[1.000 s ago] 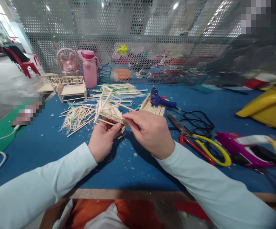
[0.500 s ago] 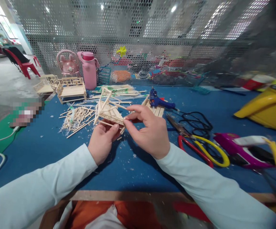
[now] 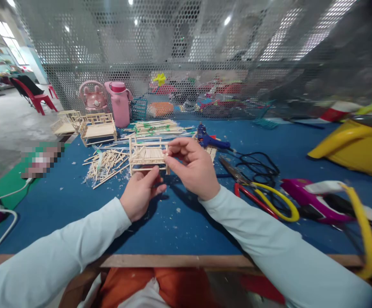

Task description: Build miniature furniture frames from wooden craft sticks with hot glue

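Observation:
A miniature bench (image 3: 147, 153) made of thin pale wooden sticks is level between my hands, its slatted seat and back rail facing me. My right hand (image 3: 194, 167) pinches its right end between thumb and fingers. Below the front rail, my left hand (image 3: 141, 190) is loosely curled, with the thumb at the lower stick; part of its fingers is hidden. To the left is a pile of short loose sticks (image 3: 108, 164) on clear plastic. A blue glue gun (image 3: 209, 139) lies just beyond my right hand, over more pale sticks.
Two finished-looking stick benches, one nearer (image 3: 99, 128), are at the back left beside a pink bottle (image 3: 120, 105). Scissors (image 3: 256, 188), a black cable (image 3: 259, 164) and a purple tool (image 3: 317, 201) lie right. A yellow container (image 3: 352, 147) sits farther right. Perforated metal mesh (image 3: 141, 51) rises behind.
The miniature bench has turned from a tilted, end-up pose to level, facing me. My left hand has loosened and sits lower against it. The whole view has shifted slightly.

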The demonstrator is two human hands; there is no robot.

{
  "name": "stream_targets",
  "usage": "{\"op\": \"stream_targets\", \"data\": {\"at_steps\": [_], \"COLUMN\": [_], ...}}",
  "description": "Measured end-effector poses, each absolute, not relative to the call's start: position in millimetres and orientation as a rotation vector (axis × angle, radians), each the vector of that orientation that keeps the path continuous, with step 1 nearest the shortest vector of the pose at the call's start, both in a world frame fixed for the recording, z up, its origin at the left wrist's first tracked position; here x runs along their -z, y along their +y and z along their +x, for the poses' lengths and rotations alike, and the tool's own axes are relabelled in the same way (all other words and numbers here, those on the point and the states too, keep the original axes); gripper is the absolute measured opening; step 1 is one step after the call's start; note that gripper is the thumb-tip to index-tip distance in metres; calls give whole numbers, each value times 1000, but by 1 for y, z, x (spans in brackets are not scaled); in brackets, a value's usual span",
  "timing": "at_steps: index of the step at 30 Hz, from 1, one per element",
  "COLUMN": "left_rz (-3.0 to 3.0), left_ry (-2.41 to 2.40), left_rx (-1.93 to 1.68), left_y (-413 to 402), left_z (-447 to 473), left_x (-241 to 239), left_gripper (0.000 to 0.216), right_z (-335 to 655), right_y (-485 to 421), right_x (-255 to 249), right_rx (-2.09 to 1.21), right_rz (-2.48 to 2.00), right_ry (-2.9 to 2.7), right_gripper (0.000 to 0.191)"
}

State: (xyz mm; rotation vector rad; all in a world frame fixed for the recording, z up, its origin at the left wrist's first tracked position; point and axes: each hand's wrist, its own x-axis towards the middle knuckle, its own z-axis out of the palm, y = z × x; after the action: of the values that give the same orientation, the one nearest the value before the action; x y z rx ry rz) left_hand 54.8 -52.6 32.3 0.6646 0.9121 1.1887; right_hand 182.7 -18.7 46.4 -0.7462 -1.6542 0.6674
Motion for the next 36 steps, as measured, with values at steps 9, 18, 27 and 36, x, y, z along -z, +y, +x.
{"op": "stream_targets", "data": {"at_steps": [9, 18, 27, 36], "left_rz": [1631, 1168, 483, 825], "left_ry": [1088, 995, 930, 870], "left_rx": [-1623, -1588, -1376, -1375], "left_y": [-61, -70, -59, -36], "left_z": [11, 40, 74, 55], "left_x": [-97, -69, -37, -36], "left_gripper": [13, 15, 16, 34], "right_z": [195, 195, 192, 210], "right_y": [-6, -9, -19, -19], "right_x": [-47, -42, -39, -50], "right_rx": [-722, -583, -550, -141], "right_rz": [-760, -816, -804, -804], "right_ry": [-1576, -1577, -1652, -1702], "right_gripper": [23, 9, 7, 3]}}
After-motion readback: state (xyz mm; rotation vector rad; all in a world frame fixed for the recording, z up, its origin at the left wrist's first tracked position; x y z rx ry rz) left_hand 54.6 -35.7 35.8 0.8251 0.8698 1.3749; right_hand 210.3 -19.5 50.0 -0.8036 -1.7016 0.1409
